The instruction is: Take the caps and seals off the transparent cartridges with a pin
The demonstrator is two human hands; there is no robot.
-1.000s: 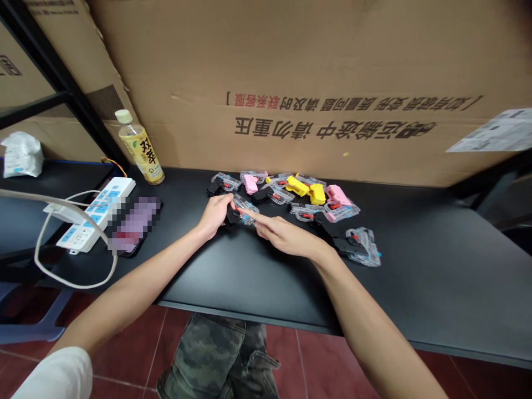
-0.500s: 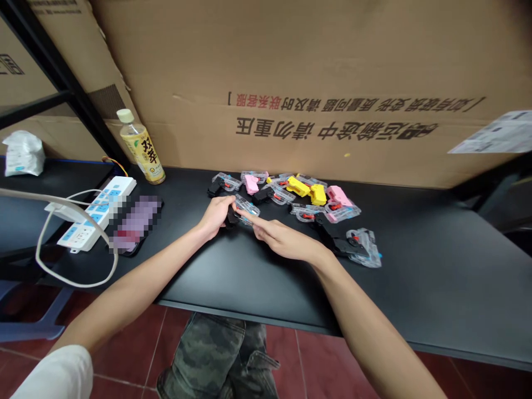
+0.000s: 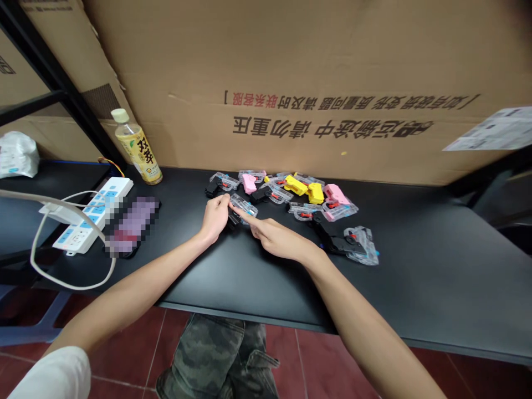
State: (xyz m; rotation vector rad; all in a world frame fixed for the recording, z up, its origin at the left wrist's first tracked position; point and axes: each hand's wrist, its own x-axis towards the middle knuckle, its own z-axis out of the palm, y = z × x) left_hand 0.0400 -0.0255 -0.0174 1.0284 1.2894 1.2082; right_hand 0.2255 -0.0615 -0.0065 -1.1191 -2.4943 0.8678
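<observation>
Toward the left end of the black tabletop (image 3: 199, 280) lay a white power strip with blue sockets (image 3: 89, 221), and past it, by the far edge, stood a yellow-labelled plastic bottle (image 3: 143, 155). Left of the middle, nearer the far edge than the near one, the left hand (image 3: 215, 217) pinched a clear plastic toy pistol with black parts (image 3: 247, 205). The right hand (image 3: 276, 238) reached its straight index finger to that toy, the others curled; whether they gripped anything could not be told. The step in hand seemed to be close two-handed work on this toy; the next move appeared to call for a steady left hold and light fingertip pressure. Rightward along the far edge lay clear toy pistols with yellow or pink grips (image 3: 296, 185)
</observation>
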